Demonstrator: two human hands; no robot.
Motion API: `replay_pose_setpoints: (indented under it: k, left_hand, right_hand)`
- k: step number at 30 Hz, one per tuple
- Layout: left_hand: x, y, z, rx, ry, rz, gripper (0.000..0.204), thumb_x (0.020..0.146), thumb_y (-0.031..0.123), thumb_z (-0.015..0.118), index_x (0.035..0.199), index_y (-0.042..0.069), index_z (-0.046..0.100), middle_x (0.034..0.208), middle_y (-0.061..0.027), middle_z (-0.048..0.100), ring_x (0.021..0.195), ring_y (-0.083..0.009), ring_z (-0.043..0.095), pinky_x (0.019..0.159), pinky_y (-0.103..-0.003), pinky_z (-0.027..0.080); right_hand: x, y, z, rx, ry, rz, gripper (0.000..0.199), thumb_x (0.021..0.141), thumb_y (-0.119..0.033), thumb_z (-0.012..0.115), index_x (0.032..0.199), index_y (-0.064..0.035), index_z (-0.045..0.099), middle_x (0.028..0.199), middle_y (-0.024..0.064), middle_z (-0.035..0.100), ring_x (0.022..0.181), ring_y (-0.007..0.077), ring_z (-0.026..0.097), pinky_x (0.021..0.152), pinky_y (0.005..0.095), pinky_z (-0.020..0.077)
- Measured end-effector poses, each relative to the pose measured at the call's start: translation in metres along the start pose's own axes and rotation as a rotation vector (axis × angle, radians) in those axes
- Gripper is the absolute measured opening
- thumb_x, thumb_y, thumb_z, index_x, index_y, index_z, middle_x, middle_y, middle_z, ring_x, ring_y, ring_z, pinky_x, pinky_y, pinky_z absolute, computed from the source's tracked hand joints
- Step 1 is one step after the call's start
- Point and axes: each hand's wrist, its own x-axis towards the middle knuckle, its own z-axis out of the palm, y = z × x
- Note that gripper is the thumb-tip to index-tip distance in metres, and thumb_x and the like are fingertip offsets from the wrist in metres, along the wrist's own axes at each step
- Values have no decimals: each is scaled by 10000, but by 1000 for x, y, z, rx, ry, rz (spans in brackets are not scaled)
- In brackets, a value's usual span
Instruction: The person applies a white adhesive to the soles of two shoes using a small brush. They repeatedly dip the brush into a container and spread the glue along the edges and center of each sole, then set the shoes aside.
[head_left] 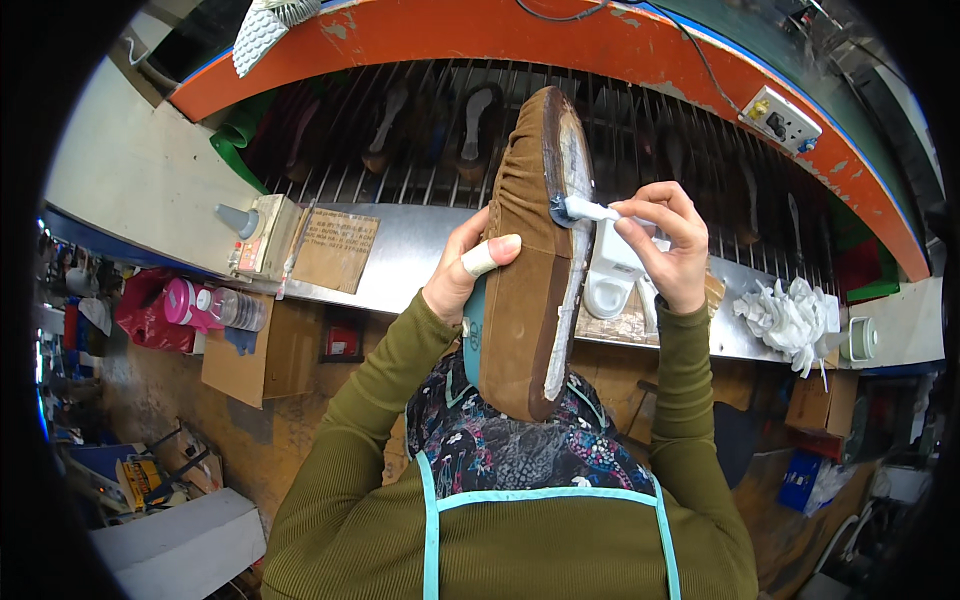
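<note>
Two hands: left hand (462, 275), right hand (668, 243). One brown shoe (525, 270) held between them. One small brush (588, 209). One white glue pot (612, 272). One bandaged finger (480, 259) on left hand. One steel surface (410, 262). One pile of white rags (785, 315). One roll of tape (860, 339). One clear bottle (232, 307). One wall socket (780, 118). Several shoe parts on rack (400, 130), exact count unclear.

Shoe (525, 250) between hands; rack (640, 140) behind; rag (787, 315) right on shelf (405, 265).
</note>
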Motion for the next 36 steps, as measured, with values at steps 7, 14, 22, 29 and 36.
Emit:
replay_pose_setpoints:
  k: [7,14,22,29,36]
  left_hand:
    - [4,-8,0,-84,-23,-25,620,849,299,643,1334,-15,419,1213,-142,573,1087,-213,600,942,-343,498]
    - [6,-23,1,-229,-6,-105,566,872,350,605,1275,-26,476,1152,-150,608,1026,-219,632,900,-343,526]
    - [4,-54,9,-386,87,-46,575,878,407,586,1234,-37,503,1102,-150,633,968,-218,652,862,-341,544]
    - [-6,-64,0,-92,280,163,586,897,419,545,1285,-14,467,1173,-166,598,1044,-256,617,930,-384,504]
    - [-9,-59,1,-76,228,185,540,904,384,544,1275,0,467,1142,-152,606,1015,-232,623,890,-362,522]
  right_hand:
    - [-22,4,-1,-70,-11,2,152,757,-58,755,903,-29,727,867,41,585,726,115,551,628,241,444]
    - [-37,4,1,280,-6,74,160,774,-44,736,930,-11,727,919,60,586,860,147,565,747,262,450]
    - [-65,-13,22,345,131,528,153,844,-90,694,968,-7,728,829,28,588,752,88,531,634,218,411]
    - [-110,-46,28,459,164,663,154,828,-72,721,961,7,726,872,39,584,813,108,574,717,221,471]
    - [-94,-39,42,201,157,551,149,841,-60,696,960,29,711,912,68,579,853,131,564,773,237,446]
